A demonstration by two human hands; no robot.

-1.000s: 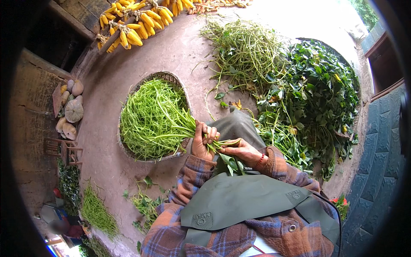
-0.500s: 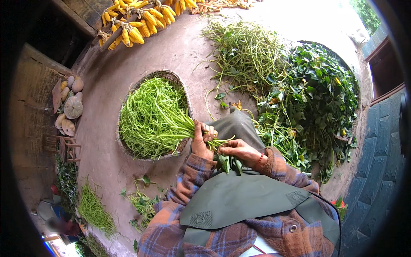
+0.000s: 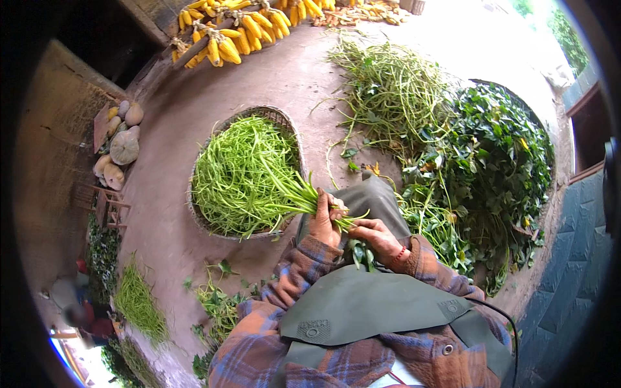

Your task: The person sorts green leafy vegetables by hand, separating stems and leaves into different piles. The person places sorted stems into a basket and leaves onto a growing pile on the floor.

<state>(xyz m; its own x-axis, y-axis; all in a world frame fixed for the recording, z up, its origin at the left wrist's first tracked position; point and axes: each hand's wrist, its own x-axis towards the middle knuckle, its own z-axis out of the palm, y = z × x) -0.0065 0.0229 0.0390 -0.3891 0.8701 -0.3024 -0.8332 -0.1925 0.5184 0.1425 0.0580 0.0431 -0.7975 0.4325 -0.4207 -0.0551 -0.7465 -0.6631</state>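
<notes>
My left hand (image 3: 328, 221) is closed around a bunch of green leaf stems (image 3: 299, 196), whose far ends reach over a woven basket (image 3: 289, 123). Light green stems (image 3: 233, 171) fill that basket in a heap. Just to the right, my right hand (image 3: 381, 240) is pinched on a leafy stem, with dark green leaves (image 3: 363, 255) hanging beneath the fingers. The cut ends of the bunch poke out between the two hands, close to the right fingertips. A green apron (image 3: 375, 301) covers my lap below them.
A big mound of leafy vines (image 3: 491, 168) lies at the right, with a tangle of bare vines (image 3: 394, 97) behind it. Loose stems (image 3: 139, 304) lie on the floor at left. Pumpkins (image 3: 124, 147) and hanging corn cobs (image 3: 252, 29) are farther off. A person (image 3: 84, 310) is at lower left.
The view has shifted, so the scene sits farther right in the picture. Both hands keep their grips, and the stems in my left hand stand a little more bunched together.
</notes>
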